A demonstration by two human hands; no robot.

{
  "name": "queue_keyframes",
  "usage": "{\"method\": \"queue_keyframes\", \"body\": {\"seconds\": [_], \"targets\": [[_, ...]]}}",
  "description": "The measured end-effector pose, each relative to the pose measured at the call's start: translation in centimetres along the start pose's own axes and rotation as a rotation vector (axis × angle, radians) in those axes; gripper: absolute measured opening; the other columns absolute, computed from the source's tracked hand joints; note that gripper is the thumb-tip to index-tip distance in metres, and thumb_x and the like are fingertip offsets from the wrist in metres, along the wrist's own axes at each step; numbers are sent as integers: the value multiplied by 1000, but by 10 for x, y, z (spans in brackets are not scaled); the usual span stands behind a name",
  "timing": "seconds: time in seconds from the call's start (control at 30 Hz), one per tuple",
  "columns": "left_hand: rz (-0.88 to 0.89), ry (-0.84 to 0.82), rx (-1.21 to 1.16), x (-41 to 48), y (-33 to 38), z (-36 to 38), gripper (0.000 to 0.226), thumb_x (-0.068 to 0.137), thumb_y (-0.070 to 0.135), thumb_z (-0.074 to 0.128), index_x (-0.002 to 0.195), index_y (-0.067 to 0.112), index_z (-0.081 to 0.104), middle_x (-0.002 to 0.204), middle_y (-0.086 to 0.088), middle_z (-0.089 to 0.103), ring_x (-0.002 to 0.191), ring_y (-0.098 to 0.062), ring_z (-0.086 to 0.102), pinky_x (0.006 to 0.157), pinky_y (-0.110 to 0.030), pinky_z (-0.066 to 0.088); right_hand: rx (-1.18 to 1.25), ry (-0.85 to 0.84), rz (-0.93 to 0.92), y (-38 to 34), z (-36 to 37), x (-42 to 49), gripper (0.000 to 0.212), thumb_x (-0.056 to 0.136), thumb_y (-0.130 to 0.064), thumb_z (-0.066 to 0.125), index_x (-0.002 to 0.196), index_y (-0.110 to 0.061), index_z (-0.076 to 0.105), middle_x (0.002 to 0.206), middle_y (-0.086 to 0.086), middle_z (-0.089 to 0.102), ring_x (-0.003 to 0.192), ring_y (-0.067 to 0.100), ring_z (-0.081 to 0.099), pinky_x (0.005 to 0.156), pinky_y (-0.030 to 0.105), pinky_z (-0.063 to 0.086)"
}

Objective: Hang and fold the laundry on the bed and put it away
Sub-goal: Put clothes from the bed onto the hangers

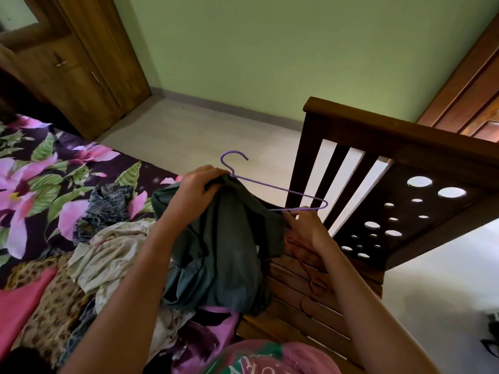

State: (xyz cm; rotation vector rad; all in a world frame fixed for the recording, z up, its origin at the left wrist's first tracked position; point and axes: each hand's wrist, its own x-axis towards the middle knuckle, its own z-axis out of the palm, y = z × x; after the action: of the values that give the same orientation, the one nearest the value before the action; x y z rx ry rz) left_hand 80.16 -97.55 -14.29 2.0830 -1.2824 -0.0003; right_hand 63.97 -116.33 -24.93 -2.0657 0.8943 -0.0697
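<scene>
Your left hand (201,184) is gripping the grey garment (229,238) at the neck of the purple hanger (280,190), your right hand (305,228) pinching fabric; try drawing it over the bare arm.

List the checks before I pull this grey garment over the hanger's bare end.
1. Grip of left hand on grey garment at purple hanger neck: ok.
2. Hold of right hand, lower bar or fabric: cannot tell.
3. The hook free above the left hand: ok.
4. Hanger's right shoulder covered: not ok, bare.
5. Other shoulder inside the garment: cannot tell, hidden.
</scene>
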Motion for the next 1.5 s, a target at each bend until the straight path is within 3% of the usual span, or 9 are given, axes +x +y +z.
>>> {"method": "queue_keyframes", "body": {"seconds": [0.07, 0.17, 0.27, 0.43, 0.57, 0.73, 0.9, 1.17, 1.5], "targets": [[17, -20, 1, -5, -3, -1, 27, 87, -5, 57, 112, 1, 65, 104, -13, 65, 94, -15, 56, 87, -14, 39, 163, 158, 41, -3, -3, -3, 9, 90, -15, 60, 84, -13, 65, 63, 0, 56, 54, 7, 54, 52, 17, 43], [6, -52, 25, -11, -13, -6, 28, 86, -6, 57, 112, 0, 65, 105, -15, 65, 97, -22, 60, 90, -21, 41, 312, 371, 45, 4, -7, 3, 3, 79, -11, 71, 81, -10, 72, 57, 1, 61, 51, 8, 59, 62, 27, 50], [-4, -97, 82, -13, -25, -12, 28, 85, -8, 57, 111, 0, 65, 103, -17, 65, 97, -29, 61, 91, -33, 45, 489, 347, 109, 11, -13, 10, 13, 73, -6, 74, 79, -18, 76, 77, 11, 70, 75, 29, 69, 75, 48, 57], [-34, -154, 216, -17, -38, -13, 29, 88, -5, 54, 115, 0, 64, 106, -19, 63, 102, -34, 56, 92, -36, 41, 536, 273, 67, -4, -53, -2, 21, 77, 22, 55, 78, 6, 68, 78, 20, 66, 57, 19, 67, 61, 31, 60], [16, -183, 216, -16, -35, -10, 28, 88, -7, 52, 111, 0, 66, 102, -20, 64, 96, -35, 57, 88, -40, 43, 298, -31, 118, -19, -50, 1, 25, 79, 20, 53, 83, -3, 65, 85, 14, 66, 68, 22, 65, 62, 35, 59], [42, -158, 202, -12, -30, -13, 27, 88, -5, 53, 112, 2, 66, 102, -18, 64, 97, -31, 57, 89, -40, 45, 85, -377, 102, -11, -10, 2, 58, 78, 5, 69, 127, -21, 51, 107, 0, 52, 101, 17, 52, 67, 21, 46], [6, -128, 194, -13, -31, -19, 29, 88, -7, 53, 114, 0, 65, 104, -18, 63, 98, -32, 56, 88, -34, 41, 118, -175, 18, 9, 8, 0, 21, 83, 2, 66, 93, -16, 64, 91, 5, 61, 74, 8, 56, 59, 14, 42], [-58, -218, 203, -17, -41, -17, 30, 91, -3, 50, 118, 3, 63, 111, -18, 60, 104, -32, 54, 91, -30, 37, 51, 7, -79, -3, -19, 1, 13, 75, -3, 76, 84, -11, 71, 75, 1, 66, 75, 16, 66, 62, 22, 56], [-46, -49, 126, -2, -20, -19, 28, 85, -10, 53, 109, -1, 64, 104, -17, 64, 99, -31, 58, 87, -20, 36, 30, 62, -515, -110, -30, -4, 9, 87, -15, 65, 91, -11, 72, 87, -5, 67, 79, -3, 55, 71, 0, 36]]}}
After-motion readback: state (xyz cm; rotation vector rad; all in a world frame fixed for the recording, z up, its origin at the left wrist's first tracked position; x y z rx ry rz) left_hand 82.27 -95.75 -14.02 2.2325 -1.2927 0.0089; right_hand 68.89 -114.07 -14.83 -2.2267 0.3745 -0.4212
